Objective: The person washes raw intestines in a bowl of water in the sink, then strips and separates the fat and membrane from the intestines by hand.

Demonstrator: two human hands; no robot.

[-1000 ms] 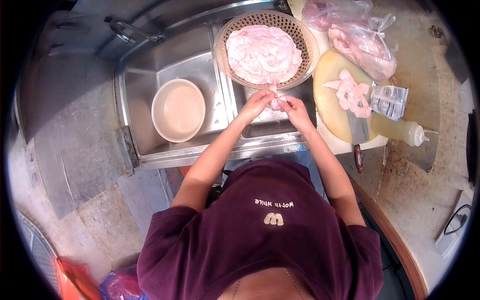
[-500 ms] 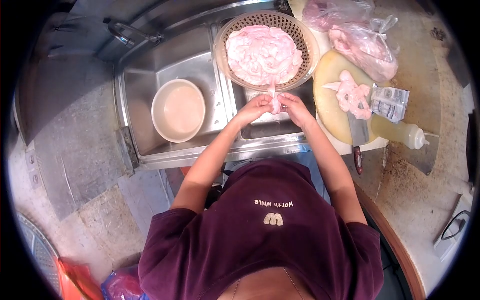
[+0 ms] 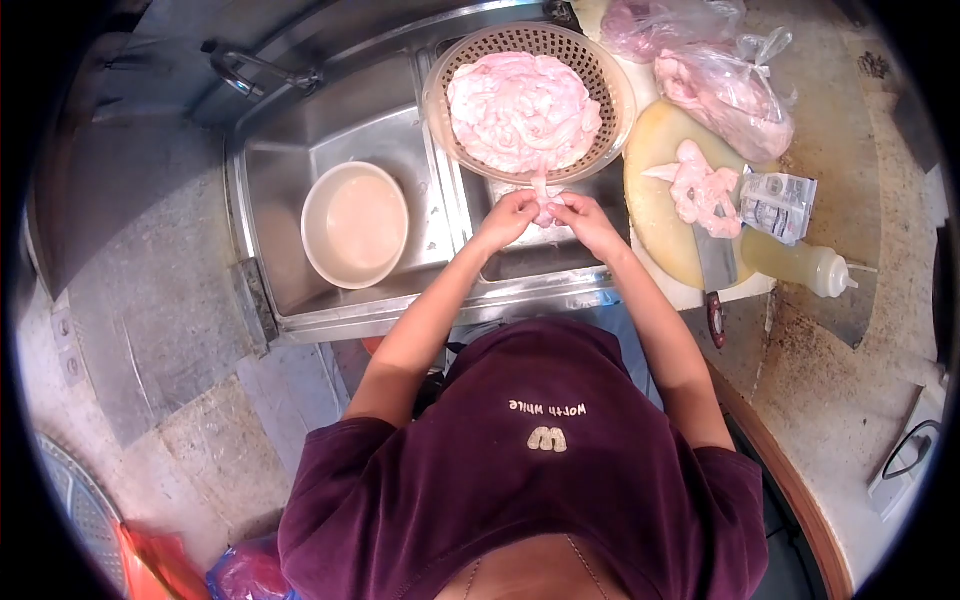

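Note:
My left hand and my right hand face each other over the right sink basin. Both pinch a small piece of pale pink raw meat, one hand on each side of it. A thin strip of it stretches up to the rim of a beige colander. Inside that colander lies a large heap of similar pink raw meat. To the right, a few more pieces of raw meat rest on a round cutting board, beside a cleaver with a dark red handle.
A round basin of cloudy liquid stands in the left sink, below a faucet. Bagged raw meat, a silver packet and a squeeze bottle crowd the counter at right.
Both hands stay at the same spot and still hold the meat; the fingers have shifted slightly, and the piece between them looks more spread out. The surrounding things look unmoved.

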